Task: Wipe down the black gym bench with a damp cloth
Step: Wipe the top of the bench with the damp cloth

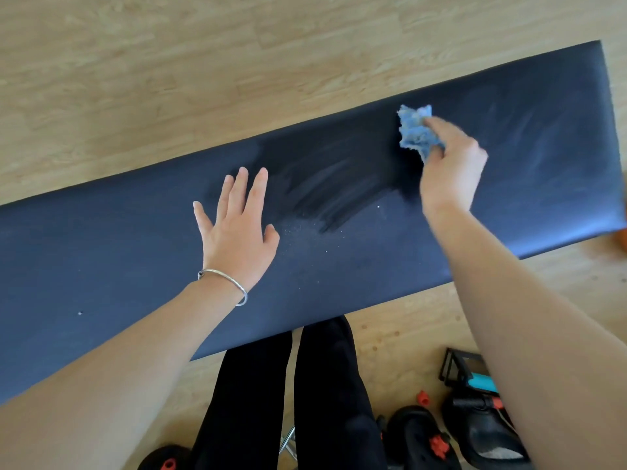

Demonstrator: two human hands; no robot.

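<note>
The bench (101, 266) is a long black padded slab lying flat, running slantwise across the view from lower left to upper right; near its middle a darker, streaked wet patch (332, 184) shows, with pale specks (298, 232) just beside it toward the near edge; fainter smears mark the right end; the cloth (415, 130) is blue, crumpled into a wad, touching the bench top near its far edge, right of the wet patch, pinched in the right hand (451, 164).

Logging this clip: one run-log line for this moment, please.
step: wiping | right hand: grips cloth on bench | left hand: flat on bench | streaks mid-bench | specks unwiped
</note>
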